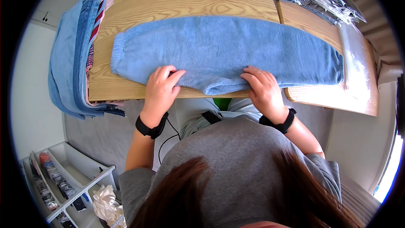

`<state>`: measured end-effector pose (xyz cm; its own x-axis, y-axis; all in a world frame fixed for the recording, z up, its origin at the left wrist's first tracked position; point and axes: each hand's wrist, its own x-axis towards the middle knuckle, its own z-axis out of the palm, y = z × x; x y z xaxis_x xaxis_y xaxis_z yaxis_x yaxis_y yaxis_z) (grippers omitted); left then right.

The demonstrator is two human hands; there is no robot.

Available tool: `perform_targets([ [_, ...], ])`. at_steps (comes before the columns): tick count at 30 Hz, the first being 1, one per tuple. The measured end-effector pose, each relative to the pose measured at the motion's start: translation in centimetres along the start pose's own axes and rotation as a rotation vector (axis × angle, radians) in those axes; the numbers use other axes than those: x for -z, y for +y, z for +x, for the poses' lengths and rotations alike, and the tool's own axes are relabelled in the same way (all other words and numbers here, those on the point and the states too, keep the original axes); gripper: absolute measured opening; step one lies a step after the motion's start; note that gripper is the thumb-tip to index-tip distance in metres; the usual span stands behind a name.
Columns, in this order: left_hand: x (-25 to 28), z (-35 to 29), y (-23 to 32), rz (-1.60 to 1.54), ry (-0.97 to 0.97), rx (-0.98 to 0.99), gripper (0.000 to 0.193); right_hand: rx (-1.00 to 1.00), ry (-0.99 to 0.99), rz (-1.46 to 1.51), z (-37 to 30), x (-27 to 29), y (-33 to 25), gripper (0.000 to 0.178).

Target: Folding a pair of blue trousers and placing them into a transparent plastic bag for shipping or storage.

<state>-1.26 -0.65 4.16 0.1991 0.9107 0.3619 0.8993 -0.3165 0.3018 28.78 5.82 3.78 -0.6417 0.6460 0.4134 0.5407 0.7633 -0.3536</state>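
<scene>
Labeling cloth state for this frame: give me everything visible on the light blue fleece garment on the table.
The light blue fleece garment looks like soft, fuzzy pants folded lengthwise into one long band. It lies flat across the wooden table, running left to right, with a gathered cuff at its left end and its right end reaching the clear plastic bag. Its near edge sags slightly over the table's front edge. The left hand and right hand both rest on that near edge, fingers on the fabric.
</scene>
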Motion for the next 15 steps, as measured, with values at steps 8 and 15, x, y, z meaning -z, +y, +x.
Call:
perform_targets([
  [8,1.7,-1.3,-3.2,-0.168,-0.016,0.169,0.021,-0.177,0.088,-0.113,-2.7,2.1,3.6,0.033],
  [15,1.0,-0.3,-3.4,-0.176,-0.023,0.312,0.020,-0.432,0.041,0.129,0.9,3.8,4.7,0.018],
])
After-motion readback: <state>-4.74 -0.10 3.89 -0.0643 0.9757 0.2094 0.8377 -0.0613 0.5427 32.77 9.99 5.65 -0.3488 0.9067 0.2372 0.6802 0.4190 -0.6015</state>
